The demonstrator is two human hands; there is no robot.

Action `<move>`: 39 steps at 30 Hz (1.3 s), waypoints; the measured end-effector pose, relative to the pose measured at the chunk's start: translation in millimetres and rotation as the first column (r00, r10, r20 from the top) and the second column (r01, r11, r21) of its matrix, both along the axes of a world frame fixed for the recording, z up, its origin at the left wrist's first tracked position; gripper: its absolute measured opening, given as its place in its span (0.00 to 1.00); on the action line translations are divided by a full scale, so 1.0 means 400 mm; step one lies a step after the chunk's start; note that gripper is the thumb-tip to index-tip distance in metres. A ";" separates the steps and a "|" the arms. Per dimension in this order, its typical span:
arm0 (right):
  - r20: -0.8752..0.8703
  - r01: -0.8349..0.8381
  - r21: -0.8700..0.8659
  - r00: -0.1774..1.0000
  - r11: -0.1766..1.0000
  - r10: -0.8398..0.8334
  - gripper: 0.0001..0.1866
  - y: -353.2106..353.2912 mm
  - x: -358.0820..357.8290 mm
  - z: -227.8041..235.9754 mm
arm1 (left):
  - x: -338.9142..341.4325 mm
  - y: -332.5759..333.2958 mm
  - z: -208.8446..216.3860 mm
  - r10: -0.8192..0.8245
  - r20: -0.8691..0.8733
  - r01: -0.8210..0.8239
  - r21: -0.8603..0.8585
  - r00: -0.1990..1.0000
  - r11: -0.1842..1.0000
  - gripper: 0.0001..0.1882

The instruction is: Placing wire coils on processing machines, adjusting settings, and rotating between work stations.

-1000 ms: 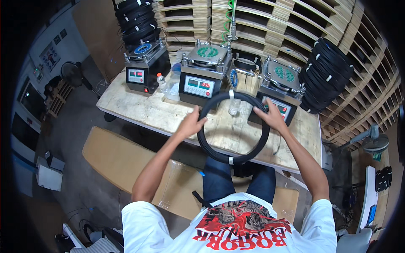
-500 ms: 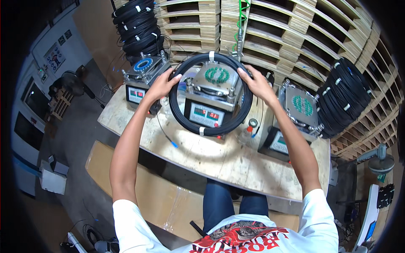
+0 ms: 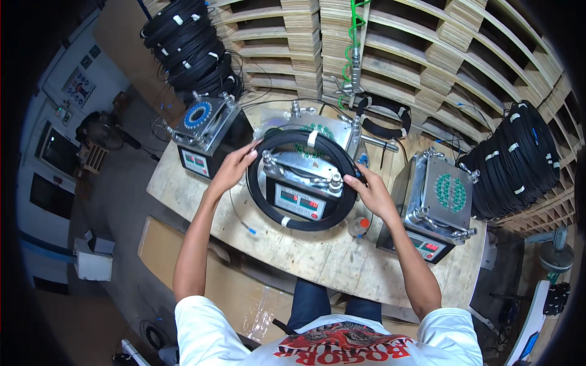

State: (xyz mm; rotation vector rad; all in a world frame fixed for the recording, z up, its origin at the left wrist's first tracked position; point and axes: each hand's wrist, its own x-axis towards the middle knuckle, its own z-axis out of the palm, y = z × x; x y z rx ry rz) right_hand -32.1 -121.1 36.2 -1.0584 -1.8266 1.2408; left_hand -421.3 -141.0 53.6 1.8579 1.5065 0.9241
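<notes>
My left hand and my right hand grip opposite sides of a coil of black cable, bound with white tape. The coil is held tilted over the middle polishing machine, and its front panel shows through the ring. That machine has a metal top plate with green fittings, partly covered by the coil's far side. My left fingertips press the coil's upper left edge. On the right, my thumb lies on top while the other fingers curl around the outside.
Similar machines stand left and right. Stacks of black cable coils rise at back left and right. A smaller black coil lies behind. An orange-capped bottle stands near my right hand. Wooden pallets line the back.
The whole view has shifted, with the machines now lower in it. My hands have brought the cable coil slightly lower and nearer, still gripping both sides. The small coil behind now shows.
</notes>
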 end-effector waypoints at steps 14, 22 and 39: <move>0.073 0.262 -0.065 0.964 0.963 -0.257 0.26 -0.031 -0.050 0.037 | -0.013 -0.006 -0.080 0.036 0.258 0.003 -0.150 0.965 0.989 0.25; 0.050 0.698 0.262 0.680 0.667 -0.731 0.15 -0.165 -0.083 -0.018 | -0.036 -0.068 -0.089 0.052 -0.028 -0.047 0.153 0.998 0.987 0.20; -0.407 -0.011 -0.425 0.896 0.905 -0.180 0.15 -0.360 -0.315 -0.089 | 0.190 -0.263 -0.207 -0.197 0.648 0.368 -0.138 0.736 0.920 0.19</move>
